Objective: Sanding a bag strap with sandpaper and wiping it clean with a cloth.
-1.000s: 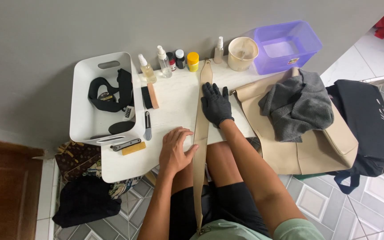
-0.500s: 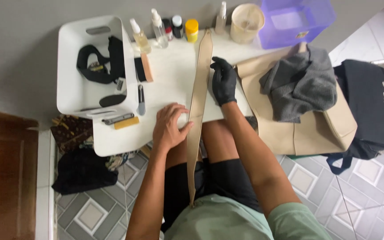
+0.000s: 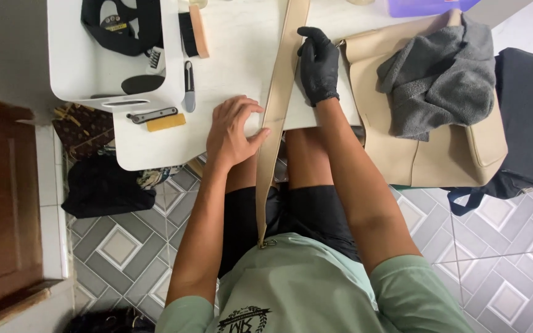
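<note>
A long beige leather strap (image 3: 277, 105) runs from the top of the white table (image 3: 235, 55) down over its front edge to my lap. My bare left hand (image 3: 232, 131) lies flat on the table with its fingers spread, the thumb touching the strap's left edge. My right hand (image 3: 318, 65), in a black glove, presses on the strap's right side and seems to pinch a small thin tool against it. A beige bag (image 3: 439, 145) lies to the right, with a grey towel (image 3: 442, 77) on top.
A white tray (image 3: 75, 71) at the table's left holds black items. Beside it lie a brush (image 3: 194, 31), a small knife-like tool (image 3: 189, 86), a metal tool (image 3: 152, 115) and a yellow block (image 3: 166, 122). Dark bags (image 3: 103, 185) sit on the tiled floor; a black bag (image 3: 525, 117) at right.
The view has tilted down and closer, pushing the bottles and tubs out of the top edge. My gloved right hand has slid a little along the strap; the left hand stays by the strap.
</note>
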